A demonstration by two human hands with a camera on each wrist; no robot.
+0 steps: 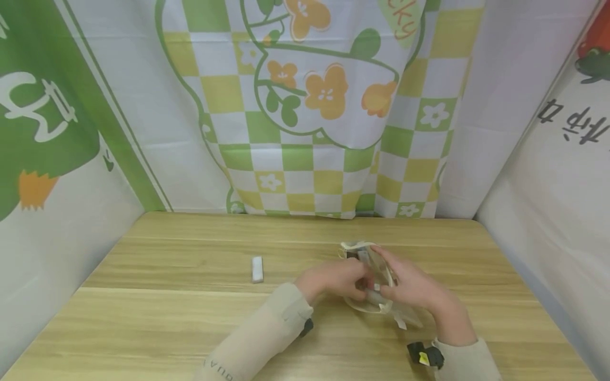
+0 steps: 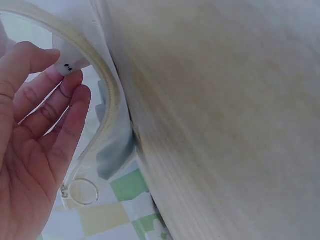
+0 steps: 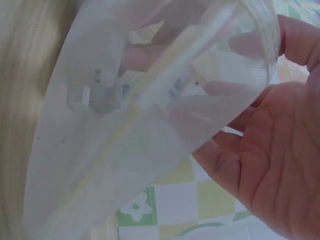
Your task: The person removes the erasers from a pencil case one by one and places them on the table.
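Observation:
A translucent zip pouch [image 1: 369, 308] with a cream edge lies on the right half of the table, its mouth spread apart. My right hand [image 1: 412, 281] grips the rim from the right, thumb and fingers on either side of the clear film [image 3: 95, 155]. Reaching into the mouth from the left, my left hand [image 1: 335, 279] pinches a small white block [image 2: 75, 55] with black marks at its corner. Other greyish pieces [image 3: 95, 97] show dimly through the film. A separate whitish block [image 1: 257, 269] lies on the table, left of the pouch.
The wooden table [image 1: 190, 317] is bounded by a checked, flowered curtain [image 1: 305, 174] at the back and printed cloths on both sides. A metal ring [image 2: 83, 192] hangs at the pouch's zip end.

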